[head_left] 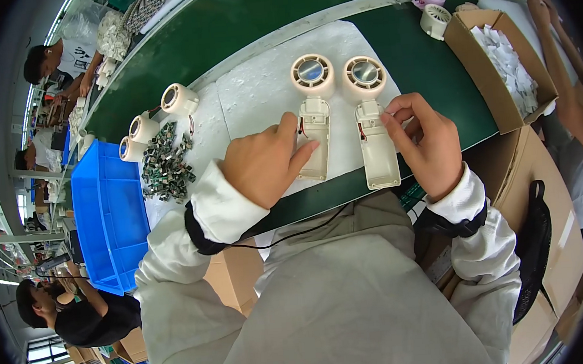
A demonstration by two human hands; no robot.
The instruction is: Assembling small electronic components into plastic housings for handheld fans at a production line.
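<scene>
Two cream handheld fans lie side by side, round heads away from me, their open hollow handles toward me. My left hand (260,158) is closed on the left handheld fan (315,154), its thumb pressed inside the handle and its fingers at the left edge. Beside the right handheld fan (379,158), my right hand (430,145) pinches thumb and forefinger together at the handle's upper right corner. Whatever is between those fingertips is too small or hidden to make out. Short red and dark wires show inside both handles near the neck.
A white foam board (255,68) covers part of the green table (426,69). Left are a pile of small circuit boards (167,166), several loose fan heads (179,99) and a blue bin (111,217). A cardboard box (477,65) of white pieces stands right; other people work nearby.
</scene>
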